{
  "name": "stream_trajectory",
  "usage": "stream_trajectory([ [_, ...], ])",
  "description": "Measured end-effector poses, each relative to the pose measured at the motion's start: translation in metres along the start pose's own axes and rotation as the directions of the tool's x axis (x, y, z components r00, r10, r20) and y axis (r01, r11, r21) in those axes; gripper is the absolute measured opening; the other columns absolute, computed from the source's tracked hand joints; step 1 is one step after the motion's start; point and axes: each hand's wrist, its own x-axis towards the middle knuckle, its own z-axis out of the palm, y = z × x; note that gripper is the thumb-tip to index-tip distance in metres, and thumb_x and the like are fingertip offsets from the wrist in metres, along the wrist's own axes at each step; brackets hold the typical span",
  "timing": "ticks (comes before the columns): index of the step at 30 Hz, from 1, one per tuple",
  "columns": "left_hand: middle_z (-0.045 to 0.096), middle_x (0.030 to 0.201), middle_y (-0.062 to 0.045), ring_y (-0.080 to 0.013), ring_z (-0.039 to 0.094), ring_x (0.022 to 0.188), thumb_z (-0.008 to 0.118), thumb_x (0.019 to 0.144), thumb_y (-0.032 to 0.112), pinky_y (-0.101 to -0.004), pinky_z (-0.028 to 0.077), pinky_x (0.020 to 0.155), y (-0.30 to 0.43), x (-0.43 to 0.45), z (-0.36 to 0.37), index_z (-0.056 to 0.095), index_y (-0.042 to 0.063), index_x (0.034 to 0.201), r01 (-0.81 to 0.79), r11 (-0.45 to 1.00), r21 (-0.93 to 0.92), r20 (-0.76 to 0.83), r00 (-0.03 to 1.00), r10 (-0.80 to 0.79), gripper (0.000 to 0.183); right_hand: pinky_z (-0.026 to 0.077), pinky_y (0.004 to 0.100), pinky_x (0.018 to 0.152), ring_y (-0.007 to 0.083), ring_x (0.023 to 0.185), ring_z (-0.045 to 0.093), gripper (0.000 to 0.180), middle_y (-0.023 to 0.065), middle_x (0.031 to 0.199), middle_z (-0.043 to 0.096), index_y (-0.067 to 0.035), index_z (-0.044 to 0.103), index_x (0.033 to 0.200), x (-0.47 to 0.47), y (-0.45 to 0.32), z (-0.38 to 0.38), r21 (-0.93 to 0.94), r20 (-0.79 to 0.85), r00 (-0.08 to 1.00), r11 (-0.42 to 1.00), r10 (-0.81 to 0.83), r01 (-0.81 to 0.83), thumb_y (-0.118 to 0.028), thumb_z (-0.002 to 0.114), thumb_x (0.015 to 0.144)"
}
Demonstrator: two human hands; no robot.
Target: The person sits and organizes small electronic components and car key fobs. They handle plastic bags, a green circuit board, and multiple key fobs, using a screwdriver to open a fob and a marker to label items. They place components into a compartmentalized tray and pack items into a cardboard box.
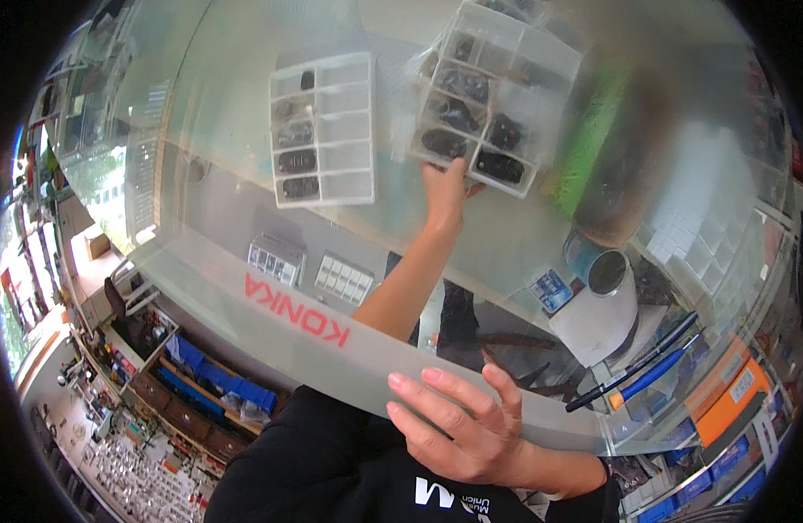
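My left hand (448,180) reaches under the glass counter top (401,261) and grips the near edge of a white divided plastic tray (546,78), thumb on its rim. Black key-fob-like remotes (499,167) lie in several compartments of this tray, some in clear bags. To its left sits a second white divided tray (346,134). Its left column holds similar black remotes (298,161) and its right column is bare. My right hand (463,425) is at the near edge of the glass, fingers spread and holding nothing. Glare blurs the far end of the gripped tray.
Small compartment trays (344,278) show lower down through the glass. At right are a cylindrical container (608,271), a blue-handled screwdriver (656,376), a black rod-like tool (630,363) and an orange box (731,402). A wooden drawer unit (179,405) with blue bins stands at lower left.
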Motion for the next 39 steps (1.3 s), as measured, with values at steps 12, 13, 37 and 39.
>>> stream_trajectory([
  [12,0.047,0.101,-0.012,-0.0228,0.056,0.084,0.054,0.073,0.003,-0.0371,0.054,0.061,-0.018,-0.071,-0.092,0.032,0.004,0.113,0.193,0.981,0.009,0.009,0.981,-0.193,0.045,0.02,0.0351,0.103,0.0093,0.108,0.05,0.01,-0.0062,0.112,0.059,-0.02,0.062,0.085,-0.001,0.0,0.0,0.001,0.02,1.0,1.0,-0.005,0.005,-0.023,0.054,0.082],
  [13,0.048,0.103,-0.012,-0.0237,0.057,0.084,0.054,0.073,0.003,-0.0371,0.053,0.061,-0.015,-0.073,-0.094,0.032,0.004,0.113,0.201,0.979,0.017,0.028,0.979,-0.202,0.045,0.02,0.0352,0.103,0.0093,0.108,0.05,0.01,-0.006,0.112,0.059,-0.02,0.062,0.085,-0.002,-0.001,-0.001,0.002,0.021,1.0,1.0,-0.003,0.003,-0.023,0.054,0.082],
  [37,0.06,0.08,-0.016,-0.0236,0.057,0.072,0.067,0.071,0.046,-0.0339,0.045,0.067,0.084,0.122,-0.008,0.059,-0.006,0.093,-0.568,0.433,0.7,0.299,0.783,0.545,0.058,0.017,0.0358,0.105,0.0078,0.108,0.047,0.012,-0.0087,0.111,0.058,-0.023,0.064,0.085,-0.004,0.001,0.0,0.022,0.034,0.999,1.0,-0.016,0.015,-0.028,0.054,0.081],
  [39,0.06,0.085,-0.021,-0.027,0.057,0.078,0.072,0.062,0.052,-0.0372,0.045,0.069,0.098,0.111,-0.002,0.058,-0.008,0.093,-0.421,0.547,0.723,0.265,0.901,0.344,0.068,0.016,0.0346,0.105,0.0072,0.111,0.046,0.018,-0.0073,0.115,0.056,-0.023,0.064,0.085,-0.004,0.0,-0.001,0.031,0.03,1.0,1.0,0.003,-0.004,-0.03,0.048,0.084],
])
